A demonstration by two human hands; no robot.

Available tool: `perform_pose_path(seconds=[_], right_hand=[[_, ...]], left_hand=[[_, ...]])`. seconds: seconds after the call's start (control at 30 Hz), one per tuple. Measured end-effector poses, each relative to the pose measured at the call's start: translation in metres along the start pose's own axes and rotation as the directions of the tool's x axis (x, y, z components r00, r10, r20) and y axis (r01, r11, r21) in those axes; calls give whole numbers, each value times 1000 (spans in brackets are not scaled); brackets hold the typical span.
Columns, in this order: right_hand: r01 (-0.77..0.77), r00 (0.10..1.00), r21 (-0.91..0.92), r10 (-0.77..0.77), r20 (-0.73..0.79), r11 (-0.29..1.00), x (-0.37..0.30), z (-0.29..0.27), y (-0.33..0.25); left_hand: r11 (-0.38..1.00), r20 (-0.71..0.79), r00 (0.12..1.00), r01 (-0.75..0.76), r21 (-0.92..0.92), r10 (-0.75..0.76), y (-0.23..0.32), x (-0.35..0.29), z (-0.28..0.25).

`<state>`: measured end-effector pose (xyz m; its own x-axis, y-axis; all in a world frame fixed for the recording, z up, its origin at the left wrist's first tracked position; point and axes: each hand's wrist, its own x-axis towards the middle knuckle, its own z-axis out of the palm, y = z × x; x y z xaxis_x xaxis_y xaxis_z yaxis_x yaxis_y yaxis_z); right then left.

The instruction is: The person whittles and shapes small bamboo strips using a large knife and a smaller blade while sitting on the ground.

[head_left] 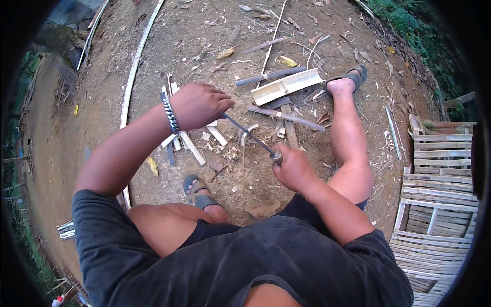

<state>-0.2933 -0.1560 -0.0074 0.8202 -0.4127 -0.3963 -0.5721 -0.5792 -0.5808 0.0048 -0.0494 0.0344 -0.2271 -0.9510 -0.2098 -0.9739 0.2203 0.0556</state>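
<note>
My right hand (295, 171) is closed round the handle of a knife, its thumb side toward the blade. The knife's dark, narrow blade (248, 132) slants up and left, seen nearly edge-on. At the blade's far end my left hand (198, 106) has its fingers curled over the tip, which they hide. Below that hand lies a small pile of split bamboo strips (192, 147), pale and dark. Beyond the blade, a halved bamboo piece (289, 87) rests with its hollow side up.
Dark bamboo lengths (285, 118) and shavings lie scattered on the dirt between my sandalled feet. A long pale bamboo strip (134, 69) runs along the left. At the right stands a slatted bamboo structure (440, 176). Green plants (409, 20) grow at the far right edge.
</note>
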Motion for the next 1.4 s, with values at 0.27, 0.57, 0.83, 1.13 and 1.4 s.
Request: perform_pose_path(seconds=[0.27, 0.57, 0.83, 1.13, 1.4], right_hand=[[19, 985, -174, -48, -166, 985, 2, -25, 45], [108, 985, -121, -123, -124, 987, 33, -37, 40], [236, 961, 263, -184, -208, 935, -2, -78, -45], [28, 988, 203, 4, -155, 979, 149, 13, 3], [96, 978, 211, -53, -200, 973, 155, -25, -59]], left_hand=[[993, -42, 996, 80, 85, -77, 23, 43, 1], [972, 160, 959, 232, 15, -232, 6, 40, -14], [994, -915, 397, -101, 35, 72, -51, -45, -100], [797, -827, 271, -241, -554, -493, -30, -62, -89], [571, -670, 423, -351, -742, -611, -28, -62, -81]])
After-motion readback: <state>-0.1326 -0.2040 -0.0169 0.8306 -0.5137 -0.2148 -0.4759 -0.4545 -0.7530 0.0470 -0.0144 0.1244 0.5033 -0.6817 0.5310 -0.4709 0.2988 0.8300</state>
